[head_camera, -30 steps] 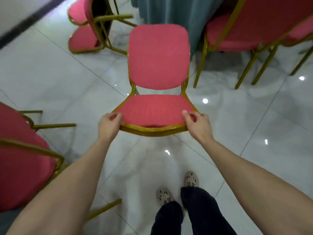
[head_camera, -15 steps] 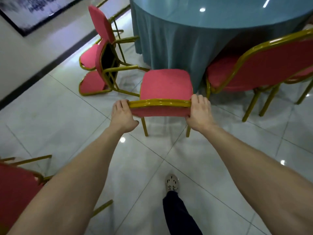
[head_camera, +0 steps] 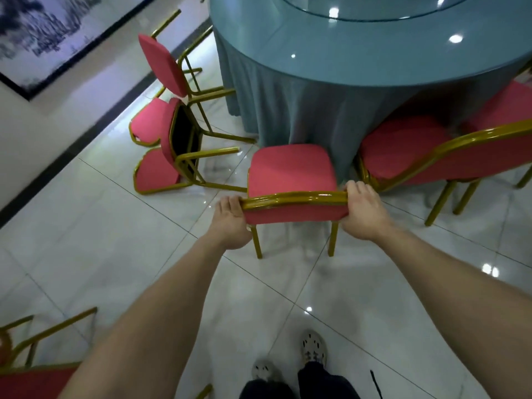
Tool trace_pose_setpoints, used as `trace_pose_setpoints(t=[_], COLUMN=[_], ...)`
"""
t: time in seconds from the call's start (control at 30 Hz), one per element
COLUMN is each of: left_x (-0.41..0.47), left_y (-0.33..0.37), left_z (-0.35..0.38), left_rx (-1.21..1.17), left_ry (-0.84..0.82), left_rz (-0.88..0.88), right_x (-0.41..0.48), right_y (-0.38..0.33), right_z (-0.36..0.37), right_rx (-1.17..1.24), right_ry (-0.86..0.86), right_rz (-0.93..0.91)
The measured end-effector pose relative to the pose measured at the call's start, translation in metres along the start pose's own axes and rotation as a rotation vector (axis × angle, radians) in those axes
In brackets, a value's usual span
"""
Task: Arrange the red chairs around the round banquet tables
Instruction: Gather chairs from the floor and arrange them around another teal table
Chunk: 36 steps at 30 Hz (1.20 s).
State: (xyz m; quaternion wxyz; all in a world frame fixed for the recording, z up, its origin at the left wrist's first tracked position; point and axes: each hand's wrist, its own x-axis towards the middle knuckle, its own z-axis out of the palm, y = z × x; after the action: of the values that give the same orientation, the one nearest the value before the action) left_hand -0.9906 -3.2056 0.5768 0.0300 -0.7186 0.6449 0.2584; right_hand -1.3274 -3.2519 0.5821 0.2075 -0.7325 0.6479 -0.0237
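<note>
A red chair (head_camera: 290,171) with a gold frame stands upright on the floor, its seat facing the round banquet table (head_camera: 345,61) draped in a teal cloth. My left hand (head_camera: 231,221) grips the left end of the chair's backrest top. My right hand (head_camera: 364,208) grips the right end. The seat's front edge reaches the hanging tablecloth. Another red chair (head_camera: 426,151) stands just to the right, tucked at the table.
Two red chairs (head_camera: 164,131) lie tipped over on the floor to the left of the table. Part of another red chair (head_camera: 31,378) shows at the bottom left. A framed picture (head_camera: 43,33) hangs on the left wall. My feet (head_camera: 288,358) stand on glossy white tiles.
One second ago I held the chair by its seat's front edge, tilted back. It now stands on its legs at the table, and both hands hold the backrest top.
</note>
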Motion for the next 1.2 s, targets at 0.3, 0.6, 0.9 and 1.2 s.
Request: trace_pose_setpoints(t=[0.3,0.6,0.9,1.2], left_x=[0.037,0.101,0.164,0.342], left_y=[-0.097,-0.320,-0.499,-0.652], left_z=[-0.075,-0.197,-0.312,-0.410], left_rx=[-0.296,-0.403,-0.452,-0.401], left_ry=[-0.169,0.080,0.153,0.087], left_rz=[-0.063,-0.188,-0.221,-0.208], right_x=[0.099,0.203,0.318,0.514], right_y=[-0.152,-0.383,-0.575,-0.717], right_z=[-0.068,0.040,0.108,0.171], right_rx=[-0.005,0.097,0.131,0.241], right_ry=[-0.176,-0.339,-0.389,-0.374], right_rz=[-0.108,-0.186,-0.207,-0.140])
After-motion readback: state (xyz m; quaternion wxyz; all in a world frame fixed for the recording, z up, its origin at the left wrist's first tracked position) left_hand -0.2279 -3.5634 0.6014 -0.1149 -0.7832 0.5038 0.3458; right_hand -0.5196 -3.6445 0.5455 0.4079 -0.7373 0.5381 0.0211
